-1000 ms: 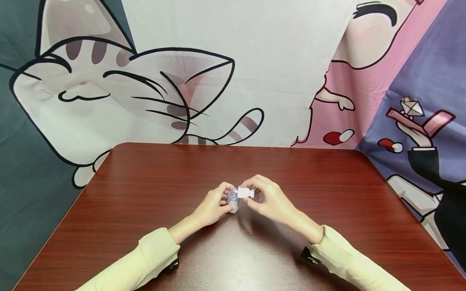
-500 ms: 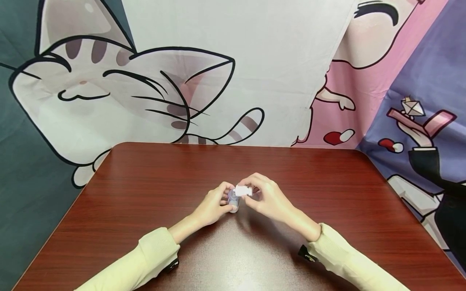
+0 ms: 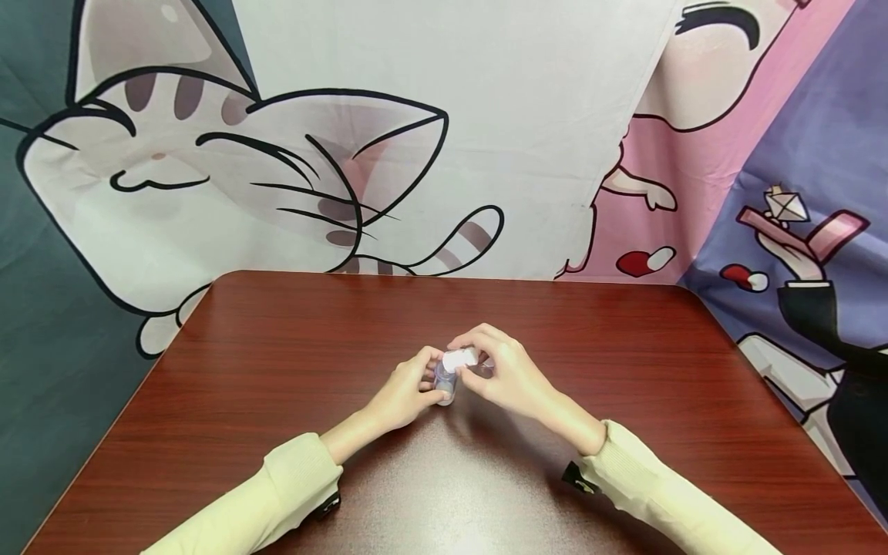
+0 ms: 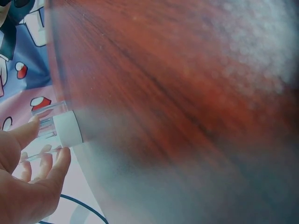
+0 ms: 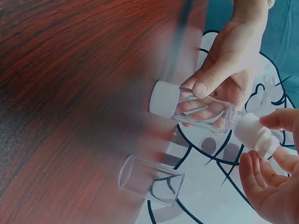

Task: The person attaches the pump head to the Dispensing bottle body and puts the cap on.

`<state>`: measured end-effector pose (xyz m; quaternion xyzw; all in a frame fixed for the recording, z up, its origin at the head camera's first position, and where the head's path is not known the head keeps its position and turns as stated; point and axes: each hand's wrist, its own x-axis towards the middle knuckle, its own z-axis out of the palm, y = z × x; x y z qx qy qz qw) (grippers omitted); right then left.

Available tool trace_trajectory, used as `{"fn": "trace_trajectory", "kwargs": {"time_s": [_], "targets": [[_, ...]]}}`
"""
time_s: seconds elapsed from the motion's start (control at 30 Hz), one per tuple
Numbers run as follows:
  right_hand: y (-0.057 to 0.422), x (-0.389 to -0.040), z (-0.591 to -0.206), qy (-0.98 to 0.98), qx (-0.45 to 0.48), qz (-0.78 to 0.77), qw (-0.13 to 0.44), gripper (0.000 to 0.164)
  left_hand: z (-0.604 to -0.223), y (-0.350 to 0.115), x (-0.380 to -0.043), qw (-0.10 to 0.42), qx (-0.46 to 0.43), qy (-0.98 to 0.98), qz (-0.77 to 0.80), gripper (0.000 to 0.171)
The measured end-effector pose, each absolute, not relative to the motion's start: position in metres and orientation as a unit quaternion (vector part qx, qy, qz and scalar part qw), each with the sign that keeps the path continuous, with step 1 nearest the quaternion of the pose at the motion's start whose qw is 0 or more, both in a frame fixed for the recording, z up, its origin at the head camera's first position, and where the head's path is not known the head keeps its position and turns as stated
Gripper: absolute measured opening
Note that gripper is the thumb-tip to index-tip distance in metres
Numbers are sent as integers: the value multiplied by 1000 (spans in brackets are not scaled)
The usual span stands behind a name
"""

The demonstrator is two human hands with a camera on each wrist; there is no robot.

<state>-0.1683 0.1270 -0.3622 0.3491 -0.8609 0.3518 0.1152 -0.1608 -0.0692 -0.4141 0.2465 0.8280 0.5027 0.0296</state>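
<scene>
Right wrist view: what have the hands got there?

"The left hand (image 5: 229, 65) has its thumb and fingers curled round a clear bottle (image 5: 201, 112). The right hand (image 5: 278, 182) pinches a white cap (image 5: 250, 129) between thumb and fingertips."

"What are they like, up close?"

"The bottle is smooth, see-through and straight-sided; glass or plastic, I can't tell. It has a threaded neck (image 5: 232, 119) and an opaque white base (image 5: 163, 99). The cap is a broad, opaque cylinder with a narrower ringed end."

"Which way does the bottle point?"

"Its long axis is upright, neck up, base down at the surface (image 3: 333, 316). In the head view it's between the two hands, about midway across."

"And the cap?"

"Tilted over, its axis slanting away from the bottle's. The broad end is at the neck, the narrower one toward the right hand. Whether cap and neck touch, I can't say."

"Anything beside them?"

"A hollow, transparent cylinder (image 5: 152, 181) near the bottle, also upright. The surface is glossy, reddish-brown and wood-grained; behind it is a creased cloth backdrop (image 3: 534, 116) with a cartoon cat."
</scene>
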Motion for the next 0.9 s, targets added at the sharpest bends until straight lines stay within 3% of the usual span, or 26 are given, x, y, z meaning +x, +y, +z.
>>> {"fn": "trace_trajectory", "kwargs": {"time_s": [0.57, 0.9], "targets": [[124, -170, -364, -849, 357, 364, 138, 30, -414, -68, -161, 28, 243, 827, 506, 41], [121, -171, -367, -846, 344, 395, 105, 29, -414, -69, -160, 30, 247, 825, 508, 41]]}}
